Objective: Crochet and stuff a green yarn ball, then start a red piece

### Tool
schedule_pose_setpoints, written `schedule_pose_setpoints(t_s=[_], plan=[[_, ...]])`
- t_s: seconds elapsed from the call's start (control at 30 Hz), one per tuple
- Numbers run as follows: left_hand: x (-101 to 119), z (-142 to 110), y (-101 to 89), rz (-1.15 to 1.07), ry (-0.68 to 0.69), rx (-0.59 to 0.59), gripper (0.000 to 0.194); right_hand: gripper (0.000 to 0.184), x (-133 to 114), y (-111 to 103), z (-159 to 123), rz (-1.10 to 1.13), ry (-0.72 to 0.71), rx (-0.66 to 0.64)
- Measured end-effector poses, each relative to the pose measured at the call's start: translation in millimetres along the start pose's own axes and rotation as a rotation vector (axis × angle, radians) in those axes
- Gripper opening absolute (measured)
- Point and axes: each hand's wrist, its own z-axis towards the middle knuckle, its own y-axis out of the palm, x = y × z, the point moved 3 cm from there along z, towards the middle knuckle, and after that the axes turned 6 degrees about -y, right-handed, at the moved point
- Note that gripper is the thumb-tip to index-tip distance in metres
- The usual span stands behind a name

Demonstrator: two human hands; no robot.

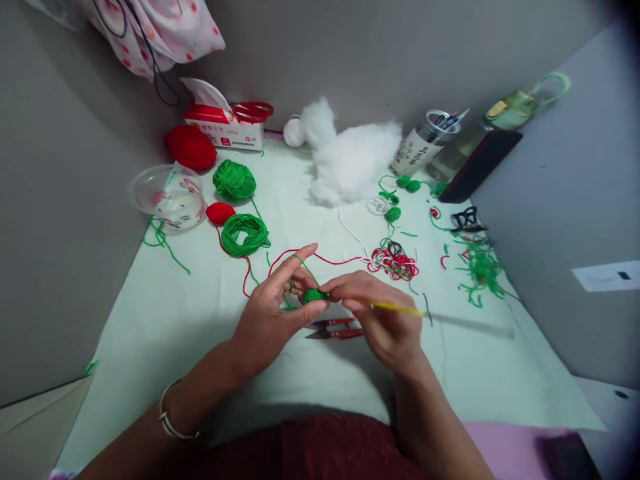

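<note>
Between thumb and fingers, my left hand (273, 303) pinches a small green crochet piece (315, 296). A strand of green yarn loops over its raised index finger. My right hand (385, 313) grips a crochet hook with a yellow handle (395, 307); its far end is blurred by motion. The hook's tip meets the green piece and is hidden by my fingers. Below my hands lie red-handled thread snips (333, 329), partly covered by my right hand. A coil of green yarn (245, 235) sits to the left of my left hand.
A green yarn ball (234, 180), red yarn (191, 147), a plastic tub (175, 200) and a tissue box (235, 133) stand at the back left. White stuffing (353, 160) lies behind my hands. Yarn scraps (483, 267), a pen holder (423, 143) and a bottle (460, 153) are on the right.
</note>
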Motion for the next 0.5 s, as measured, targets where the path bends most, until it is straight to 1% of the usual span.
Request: schedule_pose_setpoints(t_s=[0.07,0.13,0.2,0.27,0.3,0.37,0.43,0.5], plan=[[-0.5,-1.1,2.7,-0.056,-0.015,0.086,0.07,0.024,-2.9,7.1,-2.1,-0.238,-0.14,0.008],[0.2,-3.9,7.1,-0.107,-0.021,0.147,0.062,0.025,-4.3,13.5,-5.0,-0.483,-0.257,0.047],[1.7,-6.8,12.2,-0.17,-0.027,0.16,0.055,0.027,-5.3,17.5,-8.4,-0.669,-0.353,0.08],[1.8,-8.0,16.6,-0.312,-0.081,0.119,0.053,0.027,-6.5,18.6,-12.0,-0.738,-0.417,0.098],[1.0,-7.6,18.5,-0.41,-0.136,0.078,0.055,0.028,-7.1,18.4,-13.4,-0.726,-0.424,0.103],[-1.3,-5.6,21.6,-0.606,-0.267,-0.03,0.059,0.031,-7.2,16.0,-14.8,-0.614,-0.357,0.147],[-2.8,-2.9,22.5,-0.735,-0.359,-0.135,0.063,0.035,-4.4,13.0,-13.5,-0.399,-0.192,0.229],[-3.1,-0.1,20.6,-0.777,-0.372,-0.192,0.066,0.033,1.0,11.8,-10.2,-0.132,0.002,0.301]])
